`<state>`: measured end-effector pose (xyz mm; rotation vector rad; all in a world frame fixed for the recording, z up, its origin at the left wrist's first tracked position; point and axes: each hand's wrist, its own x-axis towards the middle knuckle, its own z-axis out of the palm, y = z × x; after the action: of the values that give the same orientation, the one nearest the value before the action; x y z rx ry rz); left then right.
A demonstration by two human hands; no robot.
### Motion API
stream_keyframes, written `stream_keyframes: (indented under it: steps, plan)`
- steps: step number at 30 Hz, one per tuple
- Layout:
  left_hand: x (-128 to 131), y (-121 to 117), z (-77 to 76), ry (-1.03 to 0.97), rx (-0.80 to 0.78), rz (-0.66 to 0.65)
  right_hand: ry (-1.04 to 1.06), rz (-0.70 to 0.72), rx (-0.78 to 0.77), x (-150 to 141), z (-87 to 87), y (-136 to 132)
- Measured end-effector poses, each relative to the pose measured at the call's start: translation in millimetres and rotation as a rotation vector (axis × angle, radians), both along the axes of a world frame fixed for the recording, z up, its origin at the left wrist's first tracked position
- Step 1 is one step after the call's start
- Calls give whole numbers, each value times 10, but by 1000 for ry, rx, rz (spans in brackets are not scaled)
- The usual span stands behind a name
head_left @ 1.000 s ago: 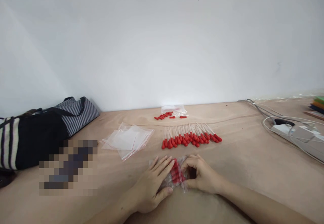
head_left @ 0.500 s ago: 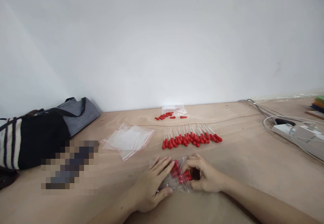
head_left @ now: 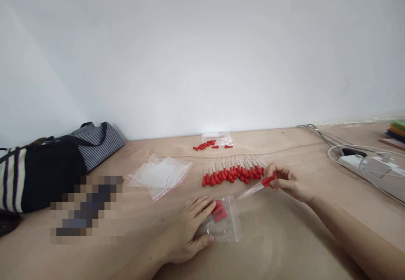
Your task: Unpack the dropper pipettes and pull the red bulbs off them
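Observation:
My left hand lies flat with its fingers spread over a clear zip bag, pressing it to the table. Inside that bag are several red bulbs; my fingers cover part of it. To the right, my right hand pinches droppers by their red bulbs, the clear tubes pointing down and left toward the bag's mouth. How many it holds I cannot tell. Just beyond, a row of droppers lies side by side, red bulbs facing me.
Flat zip bags lie in a pile at left. Loose red bulbs and thin tubes are near the wall. A striped bag stands at the left, a power strip with cables at the right. One left patch is pixelated.
My right hand has left the zip bag's mouth and moved right and away from me, now gripping droppers beside the row's right end. My left hand stays on the bag.

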<state>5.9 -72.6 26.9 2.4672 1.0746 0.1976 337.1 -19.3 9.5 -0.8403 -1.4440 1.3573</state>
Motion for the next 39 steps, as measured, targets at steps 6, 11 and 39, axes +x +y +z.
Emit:
stream_keyframes:
  steps: [6,11,39]
  plan:
    - [86,15,-73,-408,18,288,160,-291,58,-354,32,-100]
    - [369,123,-70,-768,-420,561,211,-225,5,-1071,-94,-404]
    - [241,1466,-56,-213,-325,905,-690,-263,364,-980,-176,-445]
